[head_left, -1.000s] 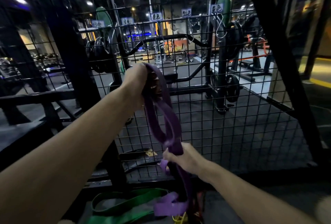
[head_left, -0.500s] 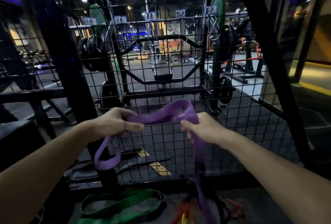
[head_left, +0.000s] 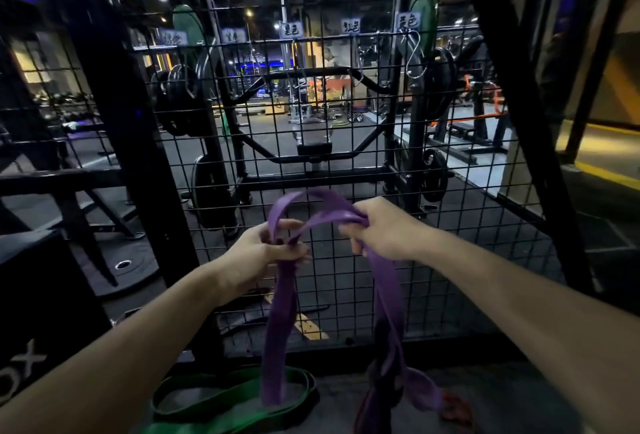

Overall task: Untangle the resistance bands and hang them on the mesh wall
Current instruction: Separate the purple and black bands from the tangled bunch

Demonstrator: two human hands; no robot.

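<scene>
both hands gripped the flat purple rubber resistance band [head_left: 278, 322] before the black wire mesh wall [head_left: 346, 142], the left hand [head_left: 266, 253] bunching one strand, the right hand [head_left: 384, 229] another. its lower right end hung knotted above the floor, beside the green rubber band [head_left: 207, 395]. the sound move looked to be feeding slack toward that knot rather than pulling.

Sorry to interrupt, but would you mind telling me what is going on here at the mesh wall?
A person stands facing the mesh wall, working on a purple resistance band. The left hand grips one stretch of it and the right hand grips another, with a loop arching between them. The band's lower right part is twisted near the floor. A green band lies on the floor. S-hooks hang on the mesh under labels, with no band on them.
</scene>
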